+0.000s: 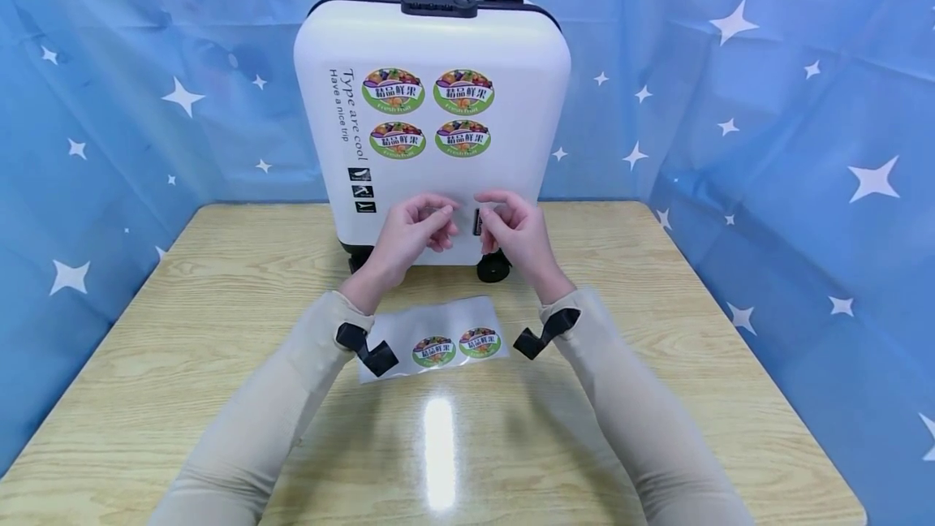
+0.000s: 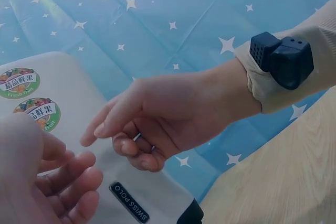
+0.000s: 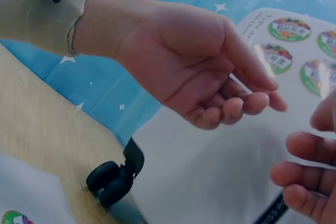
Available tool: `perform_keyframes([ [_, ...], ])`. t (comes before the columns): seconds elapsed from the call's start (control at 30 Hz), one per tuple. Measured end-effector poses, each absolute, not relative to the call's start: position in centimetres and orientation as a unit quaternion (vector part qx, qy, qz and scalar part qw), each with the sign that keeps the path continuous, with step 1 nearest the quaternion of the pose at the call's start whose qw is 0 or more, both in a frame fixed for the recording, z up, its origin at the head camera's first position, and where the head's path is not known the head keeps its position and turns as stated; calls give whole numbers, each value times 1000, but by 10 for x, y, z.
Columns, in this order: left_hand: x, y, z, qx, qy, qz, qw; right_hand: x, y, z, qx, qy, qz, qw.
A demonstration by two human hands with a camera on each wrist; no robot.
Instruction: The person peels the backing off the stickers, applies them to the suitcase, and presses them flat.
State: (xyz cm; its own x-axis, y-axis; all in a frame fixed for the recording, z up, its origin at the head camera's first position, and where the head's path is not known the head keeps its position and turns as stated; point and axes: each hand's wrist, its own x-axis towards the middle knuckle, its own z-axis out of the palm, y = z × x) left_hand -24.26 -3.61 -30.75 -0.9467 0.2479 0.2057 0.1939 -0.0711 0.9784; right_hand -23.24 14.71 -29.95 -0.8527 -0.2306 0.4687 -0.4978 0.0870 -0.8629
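I see nothing held in the left hand (image 1: pixel 409 238) or the right hand (image 1: pixel 519 230); they face each other, fingers loosely bent, a narrow gap between each thumb and forefinger. Whether fingertips touch the white hard-shell suitcase (image 1: pixel 429 173) behind, I cannot surely tell. It stands upright, I think to offer its flat front. Above the hands, it carries four oval fruit stickers (image 1: pixel 463 139). Below them, the sticker sheet (image 1: pixel 438 316) with two more ovals (image 1: pixel 480 342) lies on the wooden table (image 1: pixel 730 396), probably for short reach.
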Motion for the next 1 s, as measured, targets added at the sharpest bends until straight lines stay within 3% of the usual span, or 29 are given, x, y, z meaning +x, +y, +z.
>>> perform_keyframes([
  [0.4,-232,-43,-313,161,700,695,31,-242,155,-331,263,-734,621,81],
  [1.0,-217,-58,-338,146,721,674,60,-226,155,-359,247,-750,613,23],
])
